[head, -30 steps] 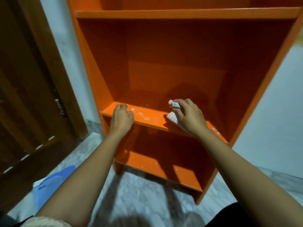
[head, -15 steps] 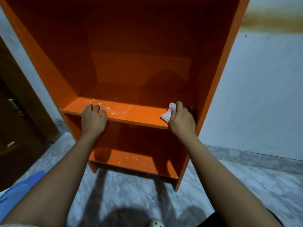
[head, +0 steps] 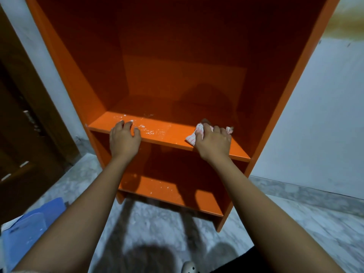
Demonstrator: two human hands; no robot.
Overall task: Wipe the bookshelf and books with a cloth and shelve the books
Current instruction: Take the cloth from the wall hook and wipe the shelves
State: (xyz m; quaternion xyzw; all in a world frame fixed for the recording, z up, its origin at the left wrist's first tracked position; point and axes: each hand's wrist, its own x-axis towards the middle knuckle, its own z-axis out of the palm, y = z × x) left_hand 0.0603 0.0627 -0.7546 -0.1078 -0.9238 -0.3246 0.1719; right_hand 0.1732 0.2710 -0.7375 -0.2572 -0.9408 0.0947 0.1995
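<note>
An orange bookshelf (head: 285,91) stands in front of me with bare shelves. White dust specks lie on the left part of its middle shelf (head: 167,133). My right hand (head: 213,143) presses a white cloth with pink stripes (head: 194,135) onto the right part of that shelf. The cloth shows at both sides of the hand. My left hand (head: 124,141) rests on the shelf's front edge at the left, fingers curled over it, holding nothing. A lower shelf (head: 173,192) also carries some specks. No books are on the shelves.
A dark wooden door (head: 23,134) stands at the left. Blue flat things (head: 29,229), perhaps books or folders, lie on the marble floor at bottom left. A pale wall (head: 325,125) runs along the right. A light shoe tip (head: 189,267) shows at the bottom edge.
The right hand with the cloth slid right along the middle shelf to its right end, then a little back to the left. The left hand stayed on the shelf edge. My view shifted.
</note>
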